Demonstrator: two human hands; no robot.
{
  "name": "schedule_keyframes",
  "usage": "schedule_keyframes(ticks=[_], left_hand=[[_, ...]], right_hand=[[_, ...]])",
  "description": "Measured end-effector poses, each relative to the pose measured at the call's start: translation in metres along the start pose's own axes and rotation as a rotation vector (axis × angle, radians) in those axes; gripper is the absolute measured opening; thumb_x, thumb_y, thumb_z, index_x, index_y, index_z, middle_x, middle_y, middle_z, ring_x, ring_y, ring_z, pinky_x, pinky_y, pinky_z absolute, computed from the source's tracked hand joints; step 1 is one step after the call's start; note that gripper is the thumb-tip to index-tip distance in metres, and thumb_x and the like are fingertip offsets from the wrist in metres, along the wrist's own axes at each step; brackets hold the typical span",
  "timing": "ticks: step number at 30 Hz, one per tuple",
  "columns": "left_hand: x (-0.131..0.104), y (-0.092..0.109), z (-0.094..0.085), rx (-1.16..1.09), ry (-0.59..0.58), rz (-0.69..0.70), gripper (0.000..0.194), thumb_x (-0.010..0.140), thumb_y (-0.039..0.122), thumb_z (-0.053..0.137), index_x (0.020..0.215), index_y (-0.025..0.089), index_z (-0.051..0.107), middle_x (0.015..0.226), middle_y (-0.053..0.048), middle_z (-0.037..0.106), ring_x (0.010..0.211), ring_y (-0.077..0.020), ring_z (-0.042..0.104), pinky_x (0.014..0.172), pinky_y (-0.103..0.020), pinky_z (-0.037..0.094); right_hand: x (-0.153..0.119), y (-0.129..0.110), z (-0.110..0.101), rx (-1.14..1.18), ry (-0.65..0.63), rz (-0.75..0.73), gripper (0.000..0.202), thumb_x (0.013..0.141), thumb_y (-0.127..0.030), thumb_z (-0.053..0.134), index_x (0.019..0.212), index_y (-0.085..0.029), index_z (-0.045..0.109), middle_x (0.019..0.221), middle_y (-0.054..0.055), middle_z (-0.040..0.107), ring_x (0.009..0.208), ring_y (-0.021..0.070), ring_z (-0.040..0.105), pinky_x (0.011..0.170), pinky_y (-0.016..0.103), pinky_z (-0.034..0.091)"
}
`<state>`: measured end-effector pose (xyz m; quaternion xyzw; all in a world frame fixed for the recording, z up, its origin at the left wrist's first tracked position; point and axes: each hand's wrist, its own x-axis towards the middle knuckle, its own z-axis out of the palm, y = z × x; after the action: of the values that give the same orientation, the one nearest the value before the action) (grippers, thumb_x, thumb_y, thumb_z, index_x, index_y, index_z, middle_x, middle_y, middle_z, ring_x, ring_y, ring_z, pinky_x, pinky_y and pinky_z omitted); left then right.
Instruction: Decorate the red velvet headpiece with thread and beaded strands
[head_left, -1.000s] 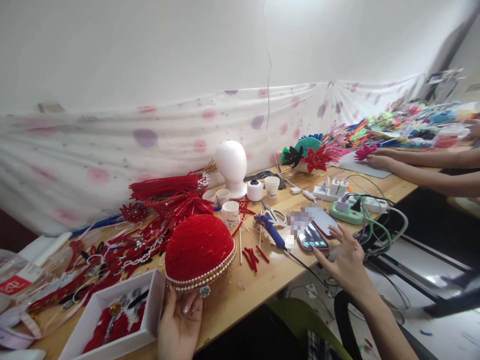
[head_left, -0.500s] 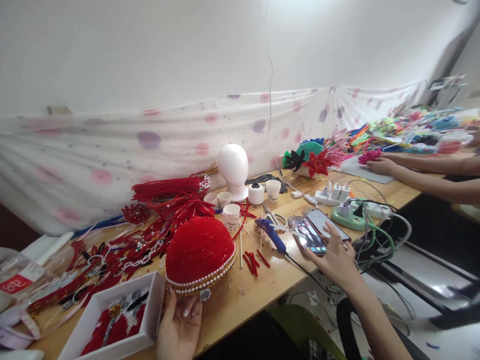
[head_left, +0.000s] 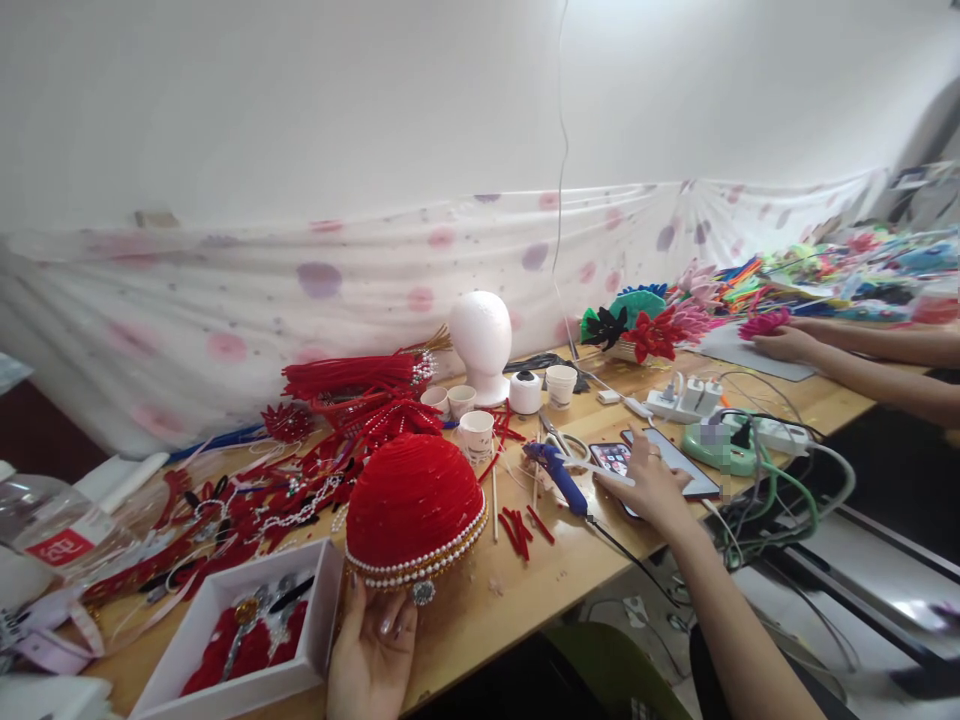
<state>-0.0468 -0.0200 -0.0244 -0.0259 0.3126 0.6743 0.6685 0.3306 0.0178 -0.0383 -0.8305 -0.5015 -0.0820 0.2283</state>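
My left hand [head_left: 373, 640] supports the lower front edge of a red domed cap [head_left: 414, 505], its fingers curled under the rim of white pearls and gold trim. A round sparkling ornament [head_left: 424, 593] hangs from that rim beside my fingertips. My right hand [head_left: 651, 480] is over the phones, fingers spread, covering part of the lit one [head_left: 611, 458]; the second phone [head_left: 679, 462] lies just behind. Left of that hand rests a blue glue gun [head_left: 559, 478], near scissors [head_left: 562, 438]. Short red strips [head_left: 517, 533] are on the table between the cap and the glue gun.
A white foam head [head_left: 480, 345] stands behind paper cups [head_left: 476, 436]. At the lower left is a white box [head_left: 319, 625] with red pieces. Power strips [head_left: 720, 450] and cables crowd the right edge. Farther right, another person's hands [head_left: 787, 342] hold a pink flower [head_left: 765, 322].
My right hand has shifted slightly left and up, now covering more of the lit phone. The whole view has swung a little left; my left hand remains at the cap's rim.
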Motion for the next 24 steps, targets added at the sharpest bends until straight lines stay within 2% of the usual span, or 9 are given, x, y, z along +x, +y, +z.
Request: schedule_keyframes(ticks=[5,9,14,19,22,24], left_hand=[[0.003,0.001,-0.003,0.013,0.001,0.0,0.022,0.061,0.017,0.081,0.064,0.019,0.06,0.052,0.006,0.05,0.039,-0.0074,0.038,0.039,-0.021,0.04],[0.004,0.0,-0.004,0.031,-0.012,0.005,0.02,0.067,0.018,0.078,0.065,0.02,0.058,0.052,0.007,0.05,0.04,-0.0072,0.038,0.042,-0.022,0.042],[0.006,0.0,-0.006,0.055,-0.027,0.007,0.021,0.071,0.022,0.078,0.066,0.02,0.058,0.053,0.007,0.049,0.041,-0.0071,0.037,0.041,-0.021,0.04],[0.004,0.0,-0.006,0.057,-0.017,0.002,0.022,0.072,0.022,0.078,0.066,0.02,0.058,0.053,0.006,0.049,0.041,-0.007,0.038,0.042,-0.021,0.042],[0.002,0.001,-0.004,0.039,-0.005,-0.002,0.02,0.07,0.02,0.079,0.066,0.02,0.059,0.053,0.006,0.049,0.04,-0.0072,0.038,0.041,-0.022,0.042],[0.001,0.0,-0.001,0.028,0.006,-0.004,0.019,0.068,0.019,0.079,0.066,0.02,0.06,0.054,0.006,0.049,0.04,-0.0075,0.038,0.04,-0.022,0.041]], right_hand=[[0.008,-0.005,-0.006,-0.009,-0.027,0.022,0.08,0.086,-0.053,0.055,0.145,-0.006,0.031,0.114,0.028,0.059,0.101,0.0454,0.061,0.086,0.062,0.038],[0.007,-0.008,-0.009,-0.003,-0.024,0.015,0.08,0.086,-0.051,0.057,0.147,-0.006,0.03,0.112,0.026,0.059,0.101,0.0449,0.062,0.086,0.06,0.039],[0.003,-0.009,-0.004,0.061,0.032,0.02,0.079,0.086,-0.058,0.052,0.143,-0.006,0.037,0.115,0.03,0.059,0.102,0.047,0.06,0.087,0.064,0.037],[0.005,-0.002,-0.009,0.212,0.223,0.064,0.063,0.087,-0.051,0.048,0.135,-0.011,0.046,0.106,0.02,0.067,0.097,0.0408,0.065,0.09,0.061,0.039],[0.005,0.008,-0.026,0.311,0.412,0.114,0.053,0.09,-0.046,0.045,0.13,-0.012,0.049,0.1,0.016,0.069,0.089,0.0344,0.068,0.091,0.054,0.045],[0.001,0.014,-0.039,0.352,0.537,0.14,0.048,0.092,-0.046,0.043,0.125,-0.012,0.054,0.095,0.015,0.069,0.087,0.0332,0.069,0.085,0.048,0.049]])
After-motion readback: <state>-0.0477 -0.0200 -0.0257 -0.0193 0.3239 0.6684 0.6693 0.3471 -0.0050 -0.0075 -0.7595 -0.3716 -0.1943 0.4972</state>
